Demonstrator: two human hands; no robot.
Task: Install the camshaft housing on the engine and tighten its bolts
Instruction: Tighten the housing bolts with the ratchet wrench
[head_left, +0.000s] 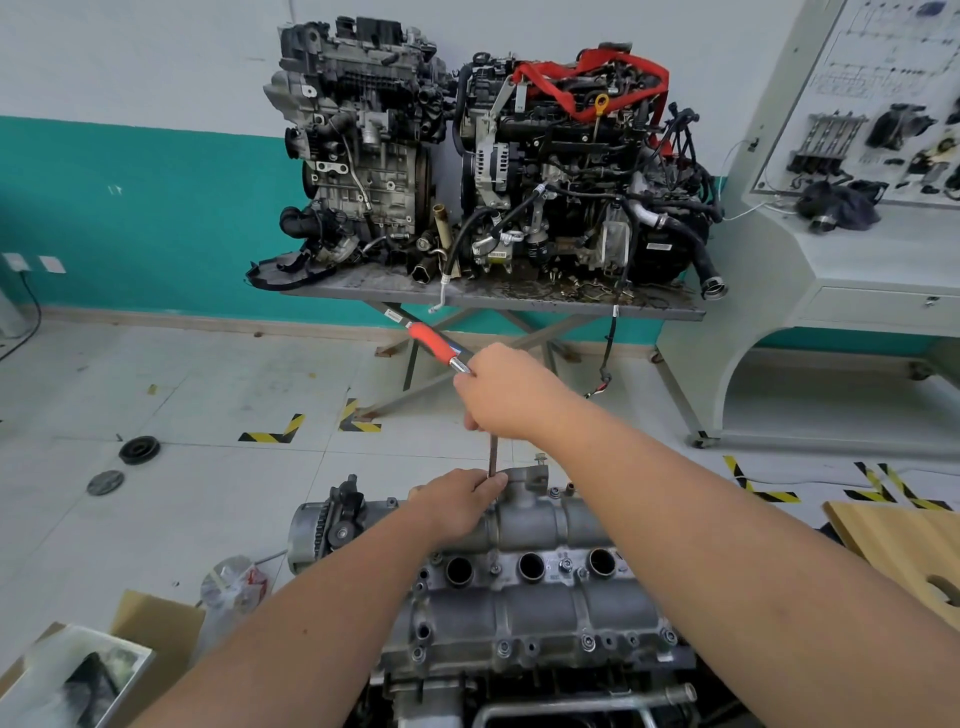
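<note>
- Tightening appears under way: the camshaft housing (524, 597) already sits on the engine (519, 691), low in the centre of view, so the install step looks done.
- Your right hand (506, 392) is wrapped round the ratchet (436, 345) near its head, red grip pointing up and left.
- Your left hand (457, 501) pinches the extension bar (492, 457) low down, steadying it upright over a far-edge bolt; the bolt itself is hidden.
- Bolts (588, 643) along the near edge look seated; whether they are torqued cannot be judged. One far bolt (540, 458) stands proud, so some work likely remains.
- Containers: the cardboard box (150, 623) lower left holds a clear-lidded tray (78, 680) with dark contents, unidentifiable. The crumpled plastic bag (234, 582) beside it: contents unclear.
</note>
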